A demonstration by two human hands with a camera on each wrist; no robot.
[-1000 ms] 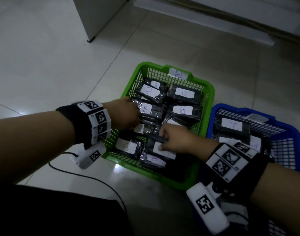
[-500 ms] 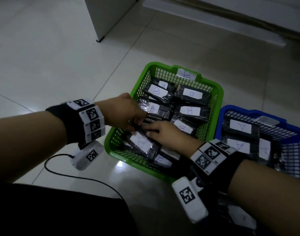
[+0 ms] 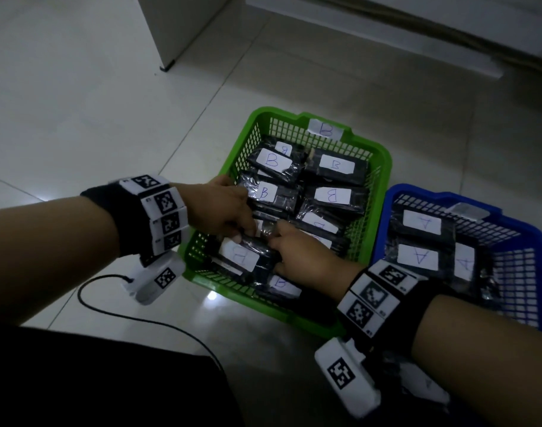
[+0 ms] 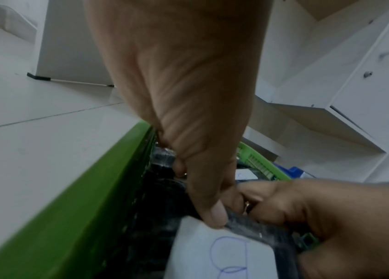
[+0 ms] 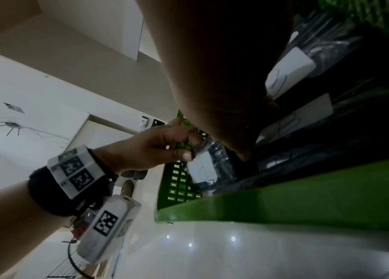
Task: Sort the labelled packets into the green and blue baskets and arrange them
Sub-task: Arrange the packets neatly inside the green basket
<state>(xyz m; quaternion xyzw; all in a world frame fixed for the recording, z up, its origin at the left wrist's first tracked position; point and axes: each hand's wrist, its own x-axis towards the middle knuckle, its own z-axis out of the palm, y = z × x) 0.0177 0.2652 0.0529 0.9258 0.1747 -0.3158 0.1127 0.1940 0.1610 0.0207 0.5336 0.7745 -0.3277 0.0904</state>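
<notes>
The green basket, tagged B, holds several black packets with white B labels. Both hands are inside its near-left corner on one B packet. My left hand pinches that packet's far edge, thumb on top near the label. My right hand curls round its right edge, fingers against the left hand's. The right wrist view shows the left hand pinching the packet by the basket's mesh wall. The blue basket on the right holds three A-labelled packets.
Both baskets sit side by side on a pale tiled floor. A white cabinet stands at the far left, and a low white ledge runs along the back. A black cable trails over the floor near my left wrist.
My right hand has moved left from the near-middle packets to join the left hand on the near-left B packet. That packet has been shifted and turned slightly.
</notes>
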